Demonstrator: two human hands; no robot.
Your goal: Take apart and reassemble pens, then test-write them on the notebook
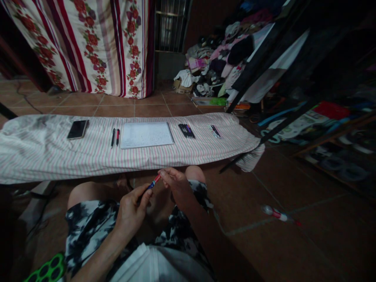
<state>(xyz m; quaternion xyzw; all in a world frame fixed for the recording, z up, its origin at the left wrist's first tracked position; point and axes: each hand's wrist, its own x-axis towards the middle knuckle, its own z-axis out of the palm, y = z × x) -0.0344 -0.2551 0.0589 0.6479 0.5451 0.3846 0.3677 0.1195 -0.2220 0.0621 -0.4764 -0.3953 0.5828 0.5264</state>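
In the head view, holding a slim red-and-blue pen (154, 181) above the gap between the knees (85, 192), just short of the near edge of the worktop (100, 156). Gripping the blue part in the left hand (132, 207), with curled fingers and the thumb laid along it; pinching the red end between thumb and fingertips of the right hand (178, 184). Facing the striped cloth over the worktop and, from left to right on it, seeing a dark phone (78, 129), a black pen (113, 138) just beside a red-and-black pen (118, 137), a spiral notebook (145, 135), a cluster of dark pens (185, 131) and a small patterned item (216, 131), too small to make out. Seeing also a black bar (279, 127) slanting across the worktop's right end, a bottle (276, 213) lying on the tiled floor (264, 184) to the right, and, beyond the worktop, a floral curtain (111, 47) and heaped clothes (217, 58).
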